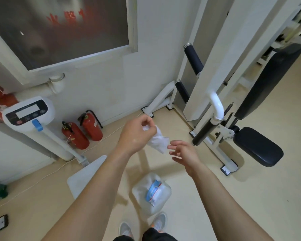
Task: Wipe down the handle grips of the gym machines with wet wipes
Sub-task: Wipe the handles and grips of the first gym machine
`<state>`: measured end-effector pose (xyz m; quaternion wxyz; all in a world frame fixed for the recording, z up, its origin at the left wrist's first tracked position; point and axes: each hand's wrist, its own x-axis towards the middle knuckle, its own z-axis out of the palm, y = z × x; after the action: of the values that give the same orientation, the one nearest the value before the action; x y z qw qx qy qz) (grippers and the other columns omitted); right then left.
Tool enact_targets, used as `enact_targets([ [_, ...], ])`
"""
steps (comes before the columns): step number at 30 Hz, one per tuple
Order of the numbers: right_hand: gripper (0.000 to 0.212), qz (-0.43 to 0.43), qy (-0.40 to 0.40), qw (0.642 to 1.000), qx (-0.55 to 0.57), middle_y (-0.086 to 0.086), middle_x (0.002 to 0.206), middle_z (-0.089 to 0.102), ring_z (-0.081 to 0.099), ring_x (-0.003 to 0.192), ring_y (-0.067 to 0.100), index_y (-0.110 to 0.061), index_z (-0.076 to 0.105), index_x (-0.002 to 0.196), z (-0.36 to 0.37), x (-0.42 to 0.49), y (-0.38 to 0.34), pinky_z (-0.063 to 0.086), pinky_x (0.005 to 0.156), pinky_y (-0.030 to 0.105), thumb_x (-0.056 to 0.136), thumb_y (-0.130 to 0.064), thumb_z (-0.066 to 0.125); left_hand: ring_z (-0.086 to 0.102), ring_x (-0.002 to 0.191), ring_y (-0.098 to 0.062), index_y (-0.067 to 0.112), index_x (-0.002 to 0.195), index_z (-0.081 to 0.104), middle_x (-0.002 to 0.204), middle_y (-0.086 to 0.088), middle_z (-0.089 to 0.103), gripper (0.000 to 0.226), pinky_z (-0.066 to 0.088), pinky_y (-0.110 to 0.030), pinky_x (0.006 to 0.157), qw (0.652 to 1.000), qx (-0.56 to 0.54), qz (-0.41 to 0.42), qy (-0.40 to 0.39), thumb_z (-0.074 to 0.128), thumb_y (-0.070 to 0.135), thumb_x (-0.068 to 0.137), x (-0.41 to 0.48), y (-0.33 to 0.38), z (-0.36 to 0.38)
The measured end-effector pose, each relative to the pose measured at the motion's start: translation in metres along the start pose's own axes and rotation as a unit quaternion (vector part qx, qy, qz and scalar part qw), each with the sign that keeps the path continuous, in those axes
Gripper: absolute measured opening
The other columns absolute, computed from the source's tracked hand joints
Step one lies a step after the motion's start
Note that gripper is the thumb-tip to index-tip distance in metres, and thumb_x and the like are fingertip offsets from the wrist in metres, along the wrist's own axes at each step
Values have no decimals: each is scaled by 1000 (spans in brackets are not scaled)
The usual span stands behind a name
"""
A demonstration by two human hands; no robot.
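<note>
My left hand [137, 133] pinches the top of a crumpled white wet wipe [158, 141], which hangs down in front of me. Just right of the wipe's lower corner, my right hand [182, 152] has loosely spread fingers whose tips reach that corner. A pack of wet wipes [154, 190] with a blue label lies on the floor below my hands. The white gym machine stands to the right, with a black handle grip [204, 133] low near my right hand, and two more black grips [193, 57] [182, 91] higher up by the wall.
Black seat pads [258, 146] and a backrest [269, 80] belong to the machine at right. Two red fire extinguishers [83, 131] stand against the wall. A white weighing scale [27, 112] stands at left, its base plate [83, 174] on the floor. My shoes [159, 221] are at the bottom.
</note>
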<state>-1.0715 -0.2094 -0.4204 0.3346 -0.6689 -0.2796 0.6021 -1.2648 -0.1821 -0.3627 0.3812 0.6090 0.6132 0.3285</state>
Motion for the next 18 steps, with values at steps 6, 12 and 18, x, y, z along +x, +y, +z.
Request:
enact_targets([
  [6, 40, -101, -185, 977, -13, -9, 113, 64, 57, 111, 9, -31, 65, 121, 20, 9, -39, 45, 99, 37, 82, -25, 57, 59, 110, -16, 31, 78, 60, 111, 14, 67, 8, 49, -41, 94, 960, 240, 137, -38, 64, 35, 84, 25, 27, -15],
  [12, 10, -97, -119, 986, -57, -3, 82, 62, 56, 78, 18, -21, 64, 80, 37, 34, -54, 51, 77, 32, 88, -21, 70, 67, 80, -12, 32, 77, 61, 78, 13, 70, 4, 56, -39, 76, 985, 153, 78, 4, 61, 36, 77, 43, 33, -28],
  [18, 36, -106, -37, 982, -155, -5, 111, 64, 60, 87, 9, -27, 59, 112, 41, 45, -63, 43, 65, 22, 82, -7, 56, 58, 63, -10, 24, 72, 61, 64, 9, 62, 11, 50, -28, 66, 999, -27, 37, -1, 63, 14, 76, 77, 28, -46],
])
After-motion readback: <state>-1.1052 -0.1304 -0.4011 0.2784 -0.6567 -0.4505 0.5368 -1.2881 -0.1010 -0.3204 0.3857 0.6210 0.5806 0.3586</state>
